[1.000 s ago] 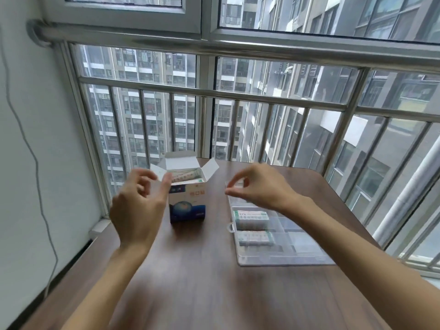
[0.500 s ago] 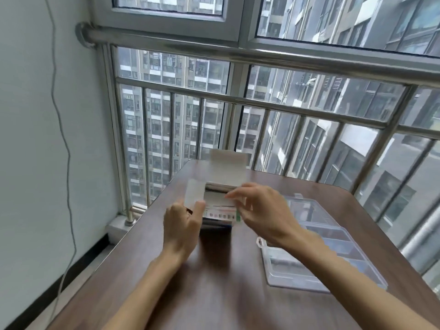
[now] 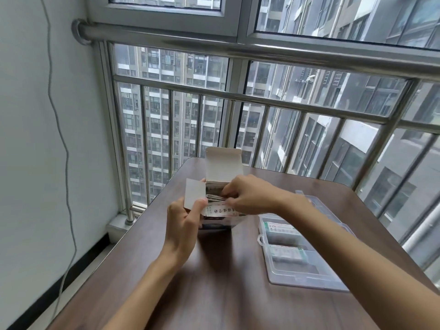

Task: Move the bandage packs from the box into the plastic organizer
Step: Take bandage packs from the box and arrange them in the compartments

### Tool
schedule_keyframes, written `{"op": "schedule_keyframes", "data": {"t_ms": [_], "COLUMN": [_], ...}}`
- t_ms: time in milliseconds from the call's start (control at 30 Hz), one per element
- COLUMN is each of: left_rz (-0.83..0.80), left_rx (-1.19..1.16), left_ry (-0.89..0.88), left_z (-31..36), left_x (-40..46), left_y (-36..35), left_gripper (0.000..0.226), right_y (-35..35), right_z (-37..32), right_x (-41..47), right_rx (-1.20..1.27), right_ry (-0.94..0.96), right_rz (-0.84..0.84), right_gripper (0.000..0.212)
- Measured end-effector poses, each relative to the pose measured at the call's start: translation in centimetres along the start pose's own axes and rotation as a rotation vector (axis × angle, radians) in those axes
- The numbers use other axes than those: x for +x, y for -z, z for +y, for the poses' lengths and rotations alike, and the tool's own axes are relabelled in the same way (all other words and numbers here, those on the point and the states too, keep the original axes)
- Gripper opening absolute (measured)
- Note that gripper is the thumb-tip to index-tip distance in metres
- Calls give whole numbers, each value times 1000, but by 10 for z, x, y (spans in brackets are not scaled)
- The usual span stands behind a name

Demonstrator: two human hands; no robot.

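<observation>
— Digging into the box, the right hand pinches a bandage pack; the left hand grips the box side.

— Progress?

— Two packs lie in the organizer; more remain boxed.

The only print with visible shape is a row of red characters on the white front flap of the box, standing near the worktop's far-left corner; they look like Chinese characters seen upside down, too blurred to read. The 2 bandage packs lying in the plastic organizer, toward the worktop's right edge, carry green bands and fine lines of print, too small to make out. No brand, number or sign can be read anywhere.
</observation>
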State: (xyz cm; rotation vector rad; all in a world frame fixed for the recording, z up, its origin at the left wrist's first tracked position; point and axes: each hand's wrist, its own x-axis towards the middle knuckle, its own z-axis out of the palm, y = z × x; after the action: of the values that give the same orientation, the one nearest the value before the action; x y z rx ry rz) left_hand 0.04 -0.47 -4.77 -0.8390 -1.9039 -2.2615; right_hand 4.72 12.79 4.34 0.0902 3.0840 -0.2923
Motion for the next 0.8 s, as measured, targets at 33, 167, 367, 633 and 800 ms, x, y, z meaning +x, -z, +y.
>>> {"op": "schedule_keyframes", "data": {"t_ms": [33,167,367,633,800], "left_rz": [-1,8,76,108,142], "left_rx": [-1,-15,-105,-176,-59], "left_ry": [1,21,129,291,264], "left_z": [1,1,5,7,7], "left_x": [0,-1,3,11,12], "left_y": [0,0,0,6,6], "left_gripper": [25,21,14,27,33], "right_y": [1,-5,-20,-19,-12], "right_z": [-1,-6,-21,-5,-4], "right_x": [1,3,2,10,0], "right_rx": [4,-132,-316,224,782], "right_ry": [-1,-54,53,120,15], "right_rz": [-5,164,413,596,523], "right_gripper": [24,13,13,21,20]}}
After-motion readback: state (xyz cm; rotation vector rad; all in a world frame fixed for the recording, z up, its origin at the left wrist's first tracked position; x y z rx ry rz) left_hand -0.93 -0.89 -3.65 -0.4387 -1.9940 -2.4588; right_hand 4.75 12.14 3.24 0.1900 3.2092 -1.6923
